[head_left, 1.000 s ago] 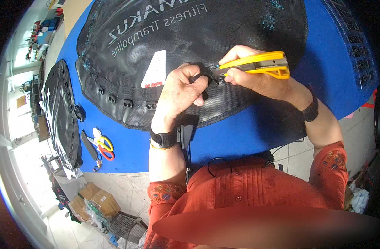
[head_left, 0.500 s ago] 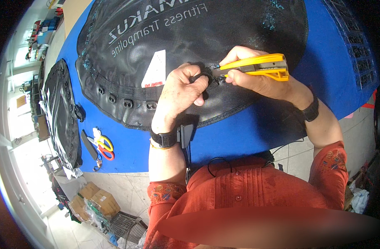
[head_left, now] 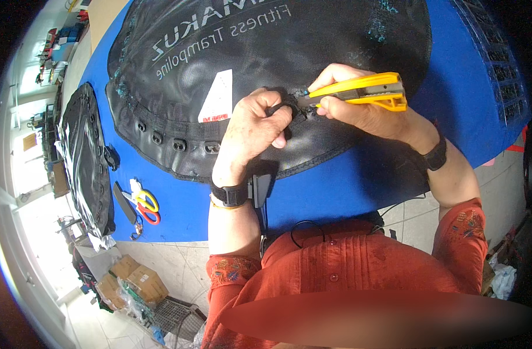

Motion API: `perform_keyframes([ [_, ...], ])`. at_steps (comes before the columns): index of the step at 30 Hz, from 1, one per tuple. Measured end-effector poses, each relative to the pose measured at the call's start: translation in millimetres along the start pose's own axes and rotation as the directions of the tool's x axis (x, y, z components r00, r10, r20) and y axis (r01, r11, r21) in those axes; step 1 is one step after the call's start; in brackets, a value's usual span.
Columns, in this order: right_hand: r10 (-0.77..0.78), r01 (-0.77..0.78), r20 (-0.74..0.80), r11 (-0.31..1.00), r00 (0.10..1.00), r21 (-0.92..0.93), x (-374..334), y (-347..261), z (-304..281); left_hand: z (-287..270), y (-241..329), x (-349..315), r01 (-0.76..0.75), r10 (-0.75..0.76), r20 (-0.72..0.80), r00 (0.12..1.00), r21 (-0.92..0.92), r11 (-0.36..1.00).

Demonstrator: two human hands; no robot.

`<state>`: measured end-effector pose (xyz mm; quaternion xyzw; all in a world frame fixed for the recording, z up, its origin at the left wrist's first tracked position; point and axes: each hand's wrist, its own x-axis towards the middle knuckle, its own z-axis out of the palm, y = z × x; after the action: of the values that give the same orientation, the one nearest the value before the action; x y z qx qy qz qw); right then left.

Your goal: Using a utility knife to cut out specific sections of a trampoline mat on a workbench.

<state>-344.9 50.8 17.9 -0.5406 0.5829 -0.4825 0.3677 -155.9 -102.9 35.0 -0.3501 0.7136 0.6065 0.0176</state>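
Observation:
A large black trampoline mat with a stitched edge and black plastic loops along its border lies in front of me. My left hand pinches a black webbing loop at the mat's border. In my right hand is a yellow utility knife, its blade end pointing left at the loop. The tip is close to the left fingers, and whether it touches the webbing is hard to see. A white card with a red mark lies on the mat beside my left hand.
The mat rests on a blue tabletop. To the left are scissors with red and yellow handles, a dark flat strip and a folded black mat. Plastic-wrapped black pieces lie far right. Cardboard boxes stand on the floor.
The knife and my right hand have shifted very slightly, the handle's rear end tipping a little up and right. My left hand stays in place.

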Motion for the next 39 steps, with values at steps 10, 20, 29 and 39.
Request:
perform_keyframes([
  [10, 0.027, -0.028, 0.008, 0.996, 1.0, 0.08, -0.9, 2.7, 1.6, 1.0, 0.9, 0.5, 0.005, -0.005, -0.003, 1.0, 0.017, 1.0],
  [20, 0.02, -0.02, 0.029, 1.0, 0.999, 0.001, -1.3, 1.7, -2.6, 0.7, 3.2, -1.2, -0.004, 0.004, -0.022, 1.0, 0.029, 1.0],
  [29, -0.256, 0.286, 0.148, 0.928, 0.955, -0.238, -4.2, 7.8, 1.0, -2.7, 1.8, -1.6, 0.011, -0.011, -0.005, 1.0, 0.009, 1.0],
  [39, -0.229, 0.248, 0.129, 0.955, 0.965, -0.16, -6.1, 8.0, -1.5, 3.3, 3.2, -2.2, -0.029, 0.026, -0.077, 0.997, -0.041, 0.999],
])
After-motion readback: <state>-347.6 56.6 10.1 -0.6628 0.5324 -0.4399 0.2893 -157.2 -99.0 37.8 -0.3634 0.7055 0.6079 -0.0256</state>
